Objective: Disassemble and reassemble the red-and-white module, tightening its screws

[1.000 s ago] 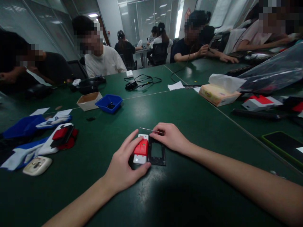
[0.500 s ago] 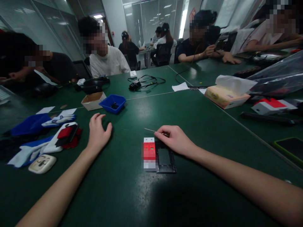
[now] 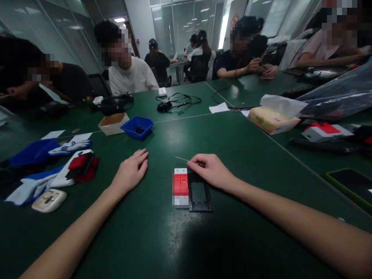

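Note:
My right hand [image 3: 210,170] is closed around a screwdriver [image 3: 200,164], whose thin metal shaft points left. Just below the shaft's tip lies a red and white circuit breaker [image 3: 180,182], its lower part blurred by pixels. A flat black rectangular part [image 3: 200,197] lies against the breaker's right side, and my right hand covers its upper corner. To the left, my left hand [image 3: 132,169] is over the table with its fingers stretched out, apart from the breaker and holding nothing.
Beyond my left hand stand a blue tray [image 3: 137,127] with small black pieces and a cardboard box [image 3: 113,124]. Gloves [image 3: 55,178] and a white case [image 3: 49,200] lie at left. A tissue box [image 3: 271,118] and a phone [image 3: 351,184] are at right. Several people sit around.
My left hand has moved right and slightly toward me, its fingers now lower and pointing right. The right hand keeps the screwdriver in nearly the same place. The view has shifted slightly.

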Tool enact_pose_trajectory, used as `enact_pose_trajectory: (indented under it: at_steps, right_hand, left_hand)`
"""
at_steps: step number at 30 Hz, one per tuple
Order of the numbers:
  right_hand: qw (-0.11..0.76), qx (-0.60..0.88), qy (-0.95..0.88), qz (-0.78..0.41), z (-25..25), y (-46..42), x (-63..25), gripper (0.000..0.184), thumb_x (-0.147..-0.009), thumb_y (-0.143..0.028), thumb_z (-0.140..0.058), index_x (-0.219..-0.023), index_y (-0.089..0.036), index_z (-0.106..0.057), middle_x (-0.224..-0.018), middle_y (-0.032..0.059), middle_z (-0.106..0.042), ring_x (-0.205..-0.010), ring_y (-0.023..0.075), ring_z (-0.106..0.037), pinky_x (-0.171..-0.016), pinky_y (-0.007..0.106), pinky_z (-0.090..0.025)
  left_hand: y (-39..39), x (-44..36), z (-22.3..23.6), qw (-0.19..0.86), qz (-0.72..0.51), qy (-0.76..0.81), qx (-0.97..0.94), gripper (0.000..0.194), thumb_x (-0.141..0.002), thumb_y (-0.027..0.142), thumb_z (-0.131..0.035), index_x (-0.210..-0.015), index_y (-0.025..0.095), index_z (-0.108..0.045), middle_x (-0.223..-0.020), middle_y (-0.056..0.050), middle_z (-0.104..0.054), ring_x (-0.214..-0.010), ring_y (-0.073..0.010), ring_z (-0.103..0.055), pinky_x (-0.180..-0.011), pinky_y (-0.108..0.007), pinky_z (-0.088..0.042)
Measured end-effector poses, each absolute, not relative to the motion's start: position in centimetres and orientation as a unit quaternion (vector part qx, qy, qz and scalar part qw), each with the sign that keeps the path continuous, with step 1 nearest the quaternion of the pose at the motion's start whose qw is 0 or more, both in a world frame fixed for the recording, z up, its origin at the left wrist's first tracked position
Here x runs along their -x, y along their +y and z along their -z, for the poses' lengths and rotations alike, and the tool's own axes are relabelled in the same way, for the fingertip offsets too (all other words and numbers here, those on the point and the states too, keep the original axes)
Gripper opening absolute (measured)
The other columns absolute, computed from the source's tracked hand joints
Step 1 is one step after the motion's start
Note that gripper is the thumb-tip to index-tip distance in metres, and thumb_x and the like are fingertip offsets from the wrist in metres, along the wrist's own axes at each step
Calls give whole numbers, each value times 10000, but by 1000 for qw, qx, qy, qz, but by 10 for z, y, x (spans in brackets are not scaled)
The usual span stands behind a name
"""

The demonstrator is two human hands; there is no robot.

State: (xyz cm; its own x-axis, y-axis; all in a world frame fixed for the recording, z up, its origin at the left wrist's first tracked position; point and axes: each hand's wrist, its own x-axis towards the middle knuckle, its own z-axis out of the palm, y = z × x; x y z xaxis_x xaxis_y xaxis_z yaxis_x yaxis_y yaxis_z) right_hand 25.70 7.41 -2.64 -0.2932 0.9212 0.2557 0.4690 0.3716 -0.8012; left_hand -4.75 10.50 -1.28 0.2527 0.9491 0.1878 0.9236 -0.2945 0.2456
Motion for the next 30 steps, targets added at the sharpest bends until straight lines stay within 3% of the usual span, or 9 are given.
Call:
enact_pose_trajectory:
  at_steps: [1,4,9,15,20,23,30]
  right_hand:
    - [368,468,-742,-308,27,74,-257,265,-965,-343,-598,-788,-185,-717,-726,9,-695,-665,156,-601,-637,286,-421]
    - [366,465,-744,-310,28,75,-257,256,-968,-334,-597,-804,-186,-727,-737,9,-706,-673,156,-609,-639,284,-421]
    - [357,460,-751,-311,28,75,-257,238,-968,-308,-603,-813,-188,-738,-782,14,-732,-699,156,-626,-658,279,-426]
    - [341,453,-762,-312,26,72,-256,268,-996,-335,-557,-866,-186,-738,-740,8,-721,-640,150,-610,-617,274,-404]
    - [312,407,-796,-321,21,66,-253,238,-990,-302,-559,-888,-190,-742,-752,2,-722,-649,135,-621,-640,259,-409]
    - [302,394,-805,-324,20,65,-252,223,-982,-288,-572,-878,-192,-743,-747,-3,-715,-641,128,-610,-634,252,-397]
    - [294,401,-804,-325,23,68,-252,269,-989,-317,-561,-836,-182,-736,-678,-13,-671,-584,114,-550,-597,250,-362]
  left_hand:
    - [86,36,13,60,-144,549,-821,465,-948,360,-498,-1356,214,-667,-1509,-54,-589,-1418,-282,-534,-1211,-496,-419]
    - [39,7,14,130,-125,361,-915,511,-950,283,-536,-1458,256,-573,-1530,-77,-564,-1460,-305,-480,-1190,-563,-433]
    - [19,-7,9,172,-134,330,-918,650,-907,191,-583,-1538,290,-457,-1570,-96,-513,-1449,-328,-490,-1196,-575,-424]
    - [25,-3,1,246,-135,349,-894,1125,-736,298,-811,-1639,297,-140,-1632,-143,-403,-1450,-379,-467,-1189,-588,-419]
    - [19,-15,2,280,-161,385,-864,1195,-612,370,-935,-1575,348,-228,-1542,-125,-505,-1377,-391,-525,-1139,-615,-443]
    - [15,-18,5,296,-173,376,-861,1125,-611,367,-940,-1524,360,-284,-1496,-114,-530,-1347,-378,-539,-1127,-601,-447]
    - [12,-15,0,347,-185,340,-854,954,-592,265,-932,-1392,322,-417,-1549,-104,-424,-1383,-361,-483,-1140,-534,-422]
